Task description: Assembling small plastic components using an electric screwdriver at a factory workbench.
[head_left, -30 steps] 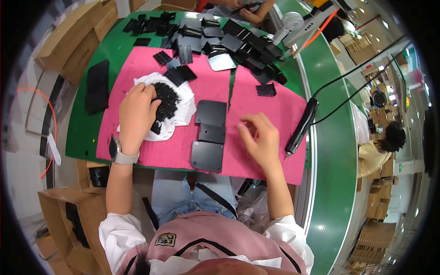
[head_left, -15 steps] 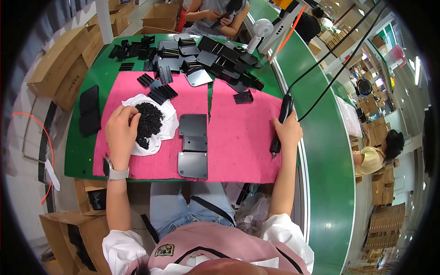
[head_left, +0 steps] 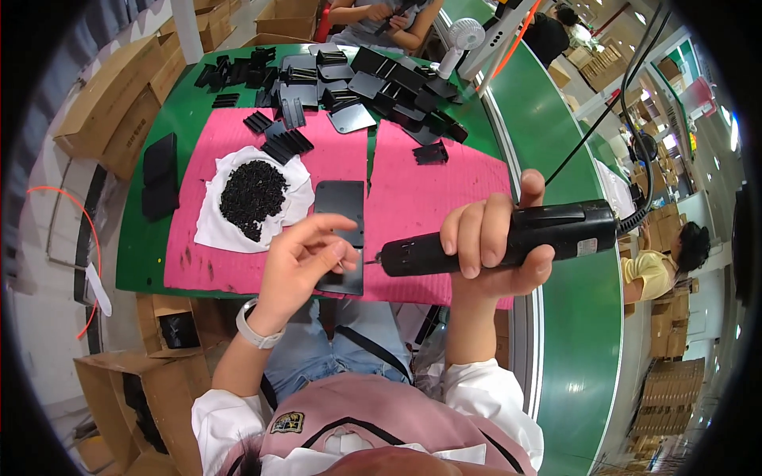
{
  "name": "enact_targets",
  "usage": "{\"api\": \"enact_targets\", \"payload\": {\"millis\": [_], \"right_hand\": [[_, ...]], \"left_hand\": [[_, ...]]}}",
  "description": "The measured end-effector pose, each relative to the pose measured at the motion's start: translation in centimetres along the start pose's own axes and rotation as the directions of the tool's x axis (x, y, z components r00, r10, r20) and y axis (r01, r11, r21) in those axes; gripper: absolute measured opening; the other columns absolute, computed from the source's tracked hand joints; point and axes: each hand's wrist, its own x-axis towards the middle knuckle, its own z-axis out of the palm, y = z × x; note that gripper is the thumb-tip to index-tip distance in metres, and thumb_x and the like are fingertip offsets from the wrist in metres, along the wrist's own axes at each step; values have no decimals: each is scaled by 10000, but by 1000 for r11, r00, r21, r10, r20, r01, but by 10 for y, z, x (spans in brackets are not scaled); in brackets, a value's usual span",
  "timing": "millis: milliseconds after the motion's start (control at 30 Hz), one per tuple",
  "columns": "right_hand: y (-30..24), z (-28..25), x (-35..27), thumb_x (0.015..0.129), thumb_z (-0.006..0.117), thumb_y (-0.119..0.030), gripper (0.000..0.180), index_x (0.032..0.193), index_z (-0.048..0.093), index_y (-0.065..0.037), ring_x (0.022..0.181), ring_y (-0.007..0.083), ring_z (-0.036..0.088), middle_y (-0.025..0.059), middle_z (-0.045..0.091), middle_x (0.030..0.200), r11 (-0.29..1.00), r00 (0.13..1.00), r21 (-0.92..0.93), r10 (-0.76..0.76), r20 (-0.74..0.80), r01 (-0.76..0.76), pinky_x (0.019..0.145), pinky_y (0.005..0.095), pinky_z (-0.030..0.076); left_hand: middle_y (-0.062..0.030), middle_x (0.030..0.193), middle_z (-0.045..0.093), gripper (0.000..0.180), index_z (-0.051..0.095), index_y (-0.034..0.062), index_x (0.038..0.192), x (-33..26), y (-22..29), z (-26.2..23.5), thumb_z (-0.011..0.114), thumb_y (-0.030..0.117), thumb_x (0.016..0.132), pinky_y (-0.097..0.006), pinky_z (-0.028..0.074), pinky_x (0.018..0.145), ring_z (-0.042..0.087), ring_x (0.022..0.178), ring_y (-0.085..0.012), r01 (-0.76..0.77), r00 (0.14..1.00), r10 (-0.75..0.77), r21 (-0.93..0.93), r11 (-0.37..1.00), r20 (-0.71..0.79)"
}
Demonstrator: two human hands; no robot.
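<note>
My right hand [head_left: 480, 238] grips a black corded electric screwdriver [head_left: 563, 230], held sideways above the work mat with its bit pointing left. Close to that bit, my left hand [head_left: 298, 266] has thumb and fingertips drawn together; whatever is pinched there is too small to make out. Below the left hand lies a black hinged plate assembly [head_left: 339, 200], partly covered by the fingers. Left of it, a heap of small black screws [head_left: 252, 194] rests on a white cloth [head_left: 209, 228].
A pink foam mat [head_left: 432, 194] covers part of the green table [head_left: 139, 266]. Black plates and ribbed parts [head_left: 381, 86] are piled at the back, near a small white fan [head_left: 464, 38]. A black pad [head_left: 159, 176] lies left. Another person [head_left: 385, 24] sits opposite.
My left hand has left the screw heap and come right, over the plate. My right hand has lifted the screwdriver from the mat's right side and turned it to point left.
</note>
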Motion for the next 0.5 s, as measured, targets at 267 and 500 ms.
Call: {"api": "enact_targets", "payload": {"millis": [267, 500], "right_hand": [[12, 7, -16, 887, 557, -413, 370, 1069, 466, -104, 420, 109, 464, -10, 462, 577, 997, 989, 76, -3, -147, 15, 540, 308, 438], [17, -1, -20, 879, 554, -415, 386, 1075, 443, -102, 446, 143, 471, 20, 476, 607, 991, 992, 131, 22, -127, -5, 563, 345, 445]], "left_hand": [[-111, 862, 684, 160, 657, -53, 997, -16, -1, -2, 621, 22, 860, -235, 526, 687, 667, 784, -147, 29, 999, -31, 62, 998, 31], [-111, 856, 677, 126, 656, -70, 935, -12, -7, -7, 637, -44, 813, -247, 543, 705, 665, 774, -145, 32, 998, -37, 81, 996, 51]]}}
